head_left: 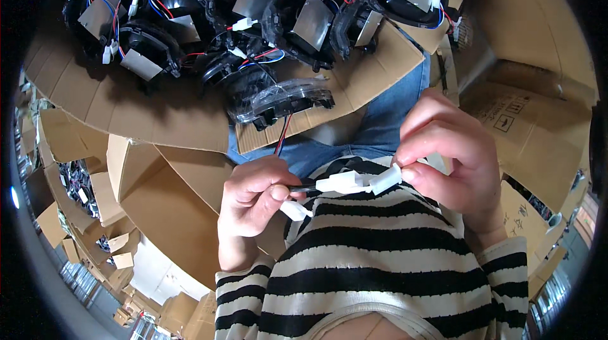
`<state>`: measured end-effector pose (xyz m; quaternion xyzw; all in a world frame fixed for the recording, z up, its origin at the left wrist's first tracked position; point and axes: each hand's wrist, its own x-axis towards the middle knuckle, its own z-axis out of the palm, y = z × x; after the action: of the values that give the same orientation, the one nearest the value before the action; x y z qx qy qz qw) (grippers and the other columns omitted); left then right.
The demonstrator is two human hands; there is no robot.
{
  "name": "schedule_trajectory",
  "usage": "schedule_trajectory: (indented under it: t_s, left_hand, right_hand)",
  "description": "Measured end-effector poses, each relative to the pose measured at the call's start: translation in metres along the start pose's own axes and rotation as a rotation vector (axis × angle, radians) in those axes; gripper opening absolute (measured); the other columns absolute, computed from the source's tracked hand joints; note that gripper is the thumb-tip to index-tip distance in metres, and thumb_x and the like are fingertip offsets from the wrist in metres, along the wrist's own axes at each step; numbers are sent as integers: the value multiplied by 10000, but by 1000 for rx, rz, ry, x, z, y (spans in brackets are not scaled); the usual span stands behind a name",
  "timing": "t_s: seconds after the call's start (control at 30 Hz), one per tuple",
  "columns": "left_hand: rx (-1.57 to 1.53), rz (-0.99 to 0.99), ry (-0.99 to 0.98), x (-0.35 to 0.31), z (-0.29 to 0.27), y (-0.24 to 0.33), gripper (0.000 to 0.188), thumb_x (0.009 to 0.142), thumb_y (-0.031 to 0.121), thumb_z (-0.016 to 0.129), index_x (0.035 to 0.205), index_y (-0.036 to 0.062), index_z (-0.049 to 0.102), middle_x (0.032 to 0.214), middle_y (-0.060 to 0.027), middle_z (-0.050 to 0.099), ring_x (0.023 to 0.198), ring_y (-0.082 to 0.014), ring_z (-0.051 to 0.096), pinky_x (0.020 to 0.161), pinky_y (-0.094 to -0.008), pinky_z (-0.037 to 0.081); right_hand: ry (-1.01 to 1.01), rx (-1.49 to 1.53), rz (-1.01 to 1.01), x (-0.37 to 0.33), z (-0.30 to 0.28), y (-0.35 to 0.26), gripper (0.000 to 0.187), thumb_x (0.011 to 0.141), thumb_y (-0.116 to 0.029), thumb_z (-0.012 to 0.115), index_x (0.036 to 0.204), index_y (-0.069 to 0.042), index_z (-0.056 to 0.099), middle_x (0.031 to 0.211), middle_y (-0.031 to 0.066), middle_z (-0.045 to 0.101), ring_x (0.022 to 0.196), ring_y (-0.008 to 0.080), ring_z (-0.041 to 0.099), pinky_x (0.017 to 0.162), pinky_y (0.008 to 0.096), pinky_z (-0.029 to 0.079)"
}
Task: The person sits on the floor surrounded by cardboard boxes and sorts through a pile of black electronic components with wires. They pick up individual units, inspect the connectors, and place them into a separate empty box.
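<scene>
My left hand (253, 197) is closed in a pinch round a black cable (304, 188) that ends in a white plug connector (341, 183). Below those fingers a white tab (295, 211) sticks out; I cannot tell if it is a second connector or a label. With thumb and forefinger my right hand (449, 156) grips a small white piece (386, 179), perhaps a sticker or tape, whose near end meets the connector. Red and black wires (284, 136) run from my left hand up to a black lamp-like unit with a clear cover (285, 100).
Several black units with metal plates (313, 22) and coloured wires lie heaped on a cardboard sheet (95, 96) ahead of me. Open cardboard boxes (168, 213) stand at the left, and another carton (519, 118) is at the right. My jeans-clad legs (392, 115) are beneath the cardboard.
</scene>
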<state>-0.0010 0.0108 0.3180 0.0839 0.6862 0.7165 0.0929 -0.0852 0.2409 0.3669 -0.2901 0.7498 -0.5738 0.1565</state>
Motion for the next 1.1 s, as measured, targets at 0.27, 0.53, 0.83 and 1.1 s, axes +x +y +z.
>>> schedule_trajectory:
  t_s: [0.27, 0.53, 0.83, 1.1]
  left_hand:
    - [20, 1, -74, 4, -1, -1, 188, 778, 130, 505, 709, -39, 553, 596, -79, 550, 530, -186, 498, 485, -277, 367]
    - [-20, -13, -197, 3, -8, 0, 156, 786, 96, 503, 732, -43, 549, 620, -85, 556, 547, -210, 517, 496, -285, 382]
    - [27, -135, -176, 1, -5, -1, 147, 801, 88, 493, 736, -35, 542, 633, -81, 556, 559, -206, 524, 503, -276, 391]
    - [-27, -123, -300, 11, -9, -3, 143, 803, 93, 489, 742, -28, 536, 639, -80, 553, 556, -220, 517, 501, -290, 374]
  right_hand:
    - [-64, 30, -15, -1, 3, 5, 101, 583, -10, 571, 667, -58, 543, 661, 39, 492, 593, 171, 439, 552, 271, 332]
    - [-66, -263, -112, -7, 10, 8, 121, 593, -12, 584, 668, -64, 504, 647, 45, 449, 577, 213, 413, 506, 306, 325]
    - [-92, -179, -85, -7, 4, 6, 130, 594, -19, 598, 679, -65, 511, 654, 45, 466, 564, 208, 424, 495, 303, 323]
    - [-130, -170, -57, -7, 1, 11, 146, 574, -4, 594, 687, -71, 531, 668, 19, 466, 578, 184, 432, 511, 290, 322]
